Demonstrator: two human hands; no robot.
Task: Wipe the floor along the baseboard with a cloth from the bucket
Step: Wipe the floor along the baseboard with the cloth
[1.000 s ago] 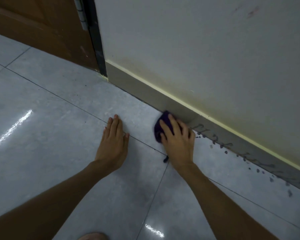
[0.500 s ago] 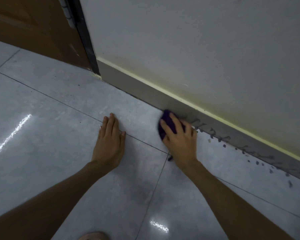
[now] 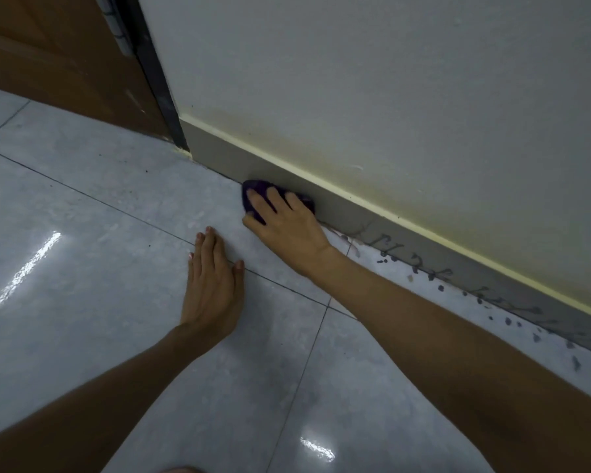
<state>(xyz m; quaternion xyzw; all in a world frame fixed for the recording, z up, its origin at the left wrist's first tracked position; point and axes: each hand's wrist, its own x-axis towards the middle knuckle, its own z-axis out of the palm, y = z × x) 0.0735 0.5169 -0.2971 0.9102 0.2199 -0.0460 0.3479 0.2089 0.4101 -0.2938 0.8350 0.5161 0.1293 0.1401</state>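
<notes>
A dark purple cloth (image 3: 258,188) lies on the grey floor tiles right against the grey baseboard (image 3: 420,244). My right hand (image 3: 287,223) presses down on it with fingers spread over its top, so most of the cloth is hidden. My left hand (image 3: 214,285) rests flat on the tiles just left of and below the right hand, palm down, holding nothing. Dark specks and streaks (image 3: 434,278) mark the floor and baseboard to the right of the cloth. No bucket is in view.
A brown wooden door (image 3: 48,56) with a dark frame (image 3: 151,70) stands at the upper left, where the baseboard ends. The pale wall (image 3: 389,80) rises above the baseboard. Glossy tiles (image 3: 82,268) stretch to the left and front.
My right hand has slid the cloth along the baseboard toward the door, away from the dark specks. My left hand has stayed flat on the tiles.
</notes>
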